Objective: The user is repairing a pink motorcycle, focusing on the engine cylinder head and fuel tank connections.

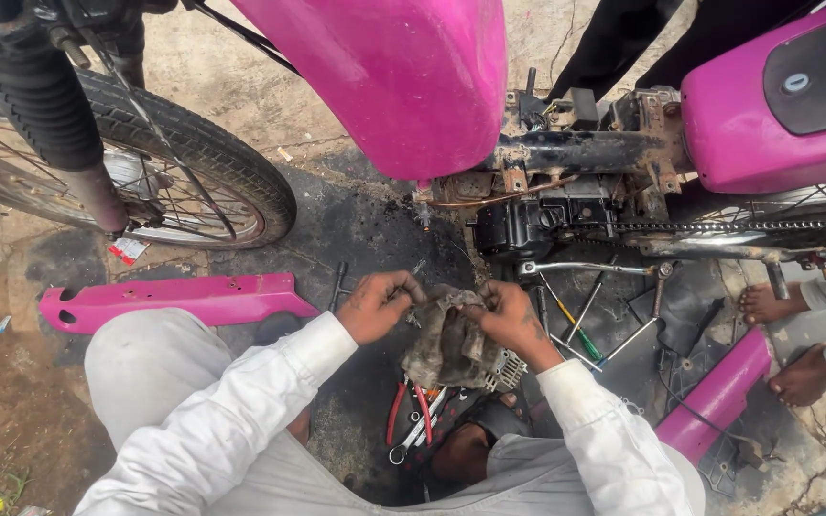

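White sleeves lead to left hand [378, 304] and right hand [511, 318], both clenched on a dirty rag [449, 339] below the motorbike engine [537, 222], seemingly wiping a small part.

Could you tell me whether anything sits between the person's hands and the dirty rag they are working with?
Nothing visible does. The left hand and the right hand both grip the dirty rag directly. The rag itself wraps whatever small part they hold, so that part is hidden. Pliers lie on the ground below.
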